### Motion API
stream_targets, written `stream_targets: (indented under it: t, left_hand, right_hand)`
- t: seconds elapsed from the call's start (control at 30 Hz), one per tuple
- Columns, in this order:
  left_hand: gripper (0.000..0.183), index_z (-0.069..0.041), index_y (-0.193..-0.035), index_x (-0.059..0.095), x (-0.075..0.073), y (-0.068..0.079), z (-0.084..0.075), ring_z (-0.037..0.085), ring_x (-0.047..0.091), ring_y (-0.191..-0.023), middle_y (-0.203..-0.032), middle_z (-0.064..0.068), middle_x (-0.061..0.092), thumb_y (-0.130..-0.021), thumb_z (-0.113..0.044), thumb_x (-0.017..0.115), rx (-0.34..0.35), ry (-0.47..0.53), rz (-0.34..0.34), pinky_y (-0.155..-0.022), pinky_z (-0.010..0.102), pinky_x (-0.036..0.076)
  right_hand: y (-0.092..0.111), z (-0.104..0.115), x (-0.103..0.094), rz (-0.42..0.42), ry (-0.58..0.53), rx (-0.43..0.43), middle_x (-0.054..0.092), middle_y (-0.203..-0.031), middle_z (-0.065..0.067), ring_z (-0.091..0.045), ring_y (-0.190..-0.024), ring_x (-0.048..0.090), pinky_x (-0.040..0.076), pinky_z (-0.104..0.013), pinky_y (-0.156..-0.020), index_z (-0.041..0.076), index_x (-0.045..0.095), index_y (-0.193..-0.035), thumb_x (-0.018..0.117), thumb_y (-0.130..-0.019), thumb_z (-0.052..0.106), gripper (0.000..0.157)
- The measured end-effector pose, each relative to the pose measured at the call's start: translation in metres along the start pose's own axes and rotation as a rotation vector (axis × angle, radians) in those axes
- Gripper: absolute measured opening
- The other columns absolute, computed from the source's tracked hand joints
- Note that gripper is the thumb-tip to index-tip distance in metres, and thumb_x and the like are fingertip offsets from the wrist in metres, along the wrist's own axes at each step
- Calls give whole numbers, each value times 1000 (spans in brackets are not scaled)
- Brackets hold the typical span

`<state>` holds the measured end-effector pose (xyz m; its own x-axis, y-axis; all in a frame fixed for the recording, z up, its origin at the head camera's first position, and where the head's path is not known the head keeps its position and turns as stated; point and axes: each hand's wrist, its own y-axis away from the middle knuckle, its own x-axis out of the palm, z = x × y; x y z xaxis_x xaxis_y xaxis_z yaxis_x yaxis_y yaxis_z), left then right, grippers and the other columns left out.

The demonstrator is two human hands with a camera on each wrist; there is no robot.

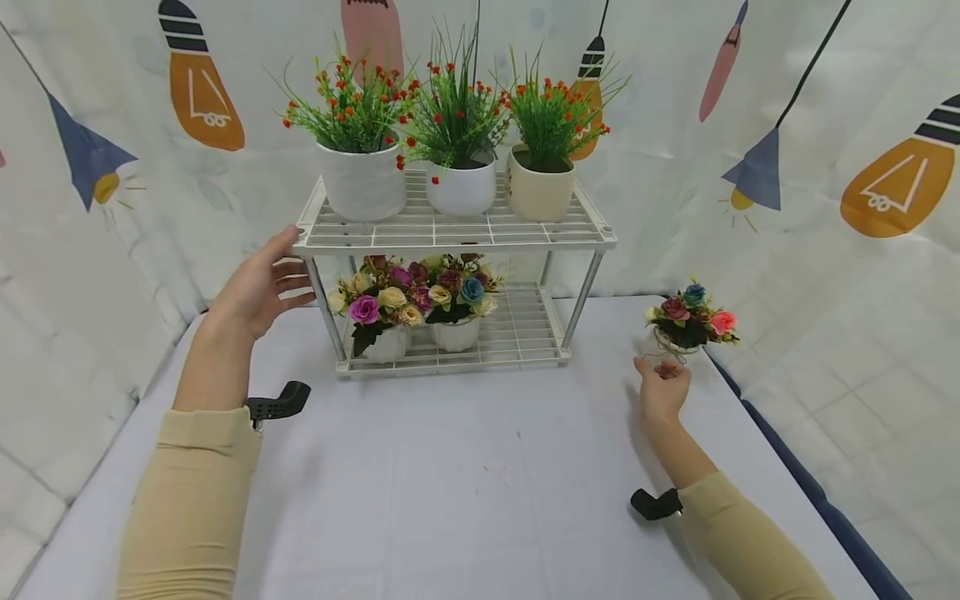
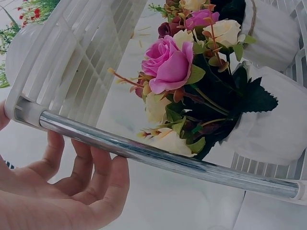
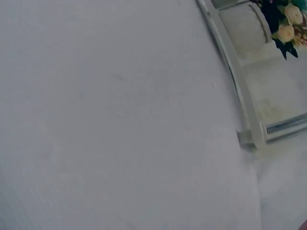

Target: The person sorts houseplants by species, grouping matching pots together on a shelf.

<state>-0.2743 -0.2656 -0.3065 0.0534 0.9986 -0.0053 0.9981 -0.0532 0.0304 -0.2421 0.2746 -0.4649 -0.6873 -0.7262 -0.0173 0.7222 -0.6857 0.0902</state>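
Observation:
A white two-tier wire rack (image 1: 450, 250) with metal posts stands at the back of the table. My left hand (image 1: 258, 283) holds its upper left corner; in the left wrist view the fingertips (image 2: 120, 165) lie against the metal post (image 2: 144, 151), the thumb at the corner's edge. At the right, my right hand (image 1: 663, 390) pinches a small white pot of artificial roses (image 1: 690, 317) with twine tied round it, thumb and fingers at its lower part. Only a sliver of that hand shows in the right wrist view, and its pot is out of sight there.
On the top tier stand a large white pot (image 1: 360, 183), a smaller white pot (image 1: 461, 187) and a cream pot (image 1: 540, 185), all with grass and red flowers. Two white rose pots, left (image 1: 388, 343) and right (image 1: 455, 333), sit below. A patterned curtain (image 1: 675, 208) hangs behind.

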Motion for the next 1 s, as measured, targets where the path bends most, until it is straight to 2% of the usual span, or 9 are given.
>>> stream_targets:
  t: [0.1, 0.2, 0.33, 0.43, 0.5, 0.63, 0.8, 1.0]
  left_hand:
    - [62, -21, -144, 47, 0, 0, 1, 24, 48, -115, -127, 8, 45, -100, -66, 49, 5, -3, 0, -102, 49, 37]
    - [58, -23, -141, 48, 0, -1, 3, 23, 48, -114, -126, 7, 45, -101, -65, 47, 9, -6, 2, -105, 53, 35]
    - [53, -25, -137, 50, 0, -2, 4, 22, 49, -113, -126, 7, 46, -102, -65, 46, 17, -11, 6, -106, 55, 33]
    - [54, -25, -137, 50, 0, -2, 3, 22, 49, -113, -126, 7, 46, -101, -66, 45, 23, -23, 3, -107, 55, 33]
    - [56, -24, -138, 49, 0, -2, 3, 22, 49, -113, -126, 7, 46, -101, -65, 46, 22, -16, -2, -107, 55, 33]
    - [59, -23, -140, 48, 1, -2, 3, 22, 49, -114, -126, 7, 46, -100, -67, 47, 16, -15, -5, -107, 54, 33]
    - [56, -24, -136, 50, 1, -2, 2, 21, 49, -112, -126, 6, 46, -101, -67, 46, 16, -10, -5, -105, 52, 34]
    - [54, -27, -133, 51, 2, -1, 2, 21, 48, -114, -128, 7, 45, -100, -69, 46, 20, -23, -8, -106, 52, 34]
  right_hand:
    - [-12, 0, -7, -65, 2, -10, 38, -110, 1, -7, -96, 39, 38, -22, -84, 11, 38, -122, 79, -90, 14, 52]
    - [-25, 2, -14, -112, 12, -6, 38, -115, 3, -6, -99, 39, 37, -22, -85, 9, 36, -133, 83, -87, 17, 66]
    - [-42, 3, -21, -105, 25, 28, 37, -137, -3, -13, -119, 38, 39, -23, -95, 11, 29, -149, 87, -84, 22, 88]
    - [-52, 2, -23, -59, 50, 38, 26, -154, -9, -21, -137, 31, 36, -28, -107, 14, 22, -156, 87, -84, 23, 98]
    - [-57, 1, -24, -34, 86, 39, 23, -159, -9, -22, -143, 27, 32, -30, -113, 16, 19, -158, 87, -85, 24, 100]
    - [-66, -4, -23, -6, 102, 28, 22, -163, -9, -22, -148, 27, 31, -31, -116, 17, 17, -160, 87, -85, 20, 103]
    - [-75, -9, -18, 0, 61, 35, 21, -167, -4, -16, -150, 24, 30, -27, -116, 21, 14, -161, 88, -83, 18, 108]
    - [-80, -10, -12, -19, 28, 2, 20, -168, -2, -12, -152, 19, 17, -23, -118, 21, 15, -161, 89, -82, 14, 109]
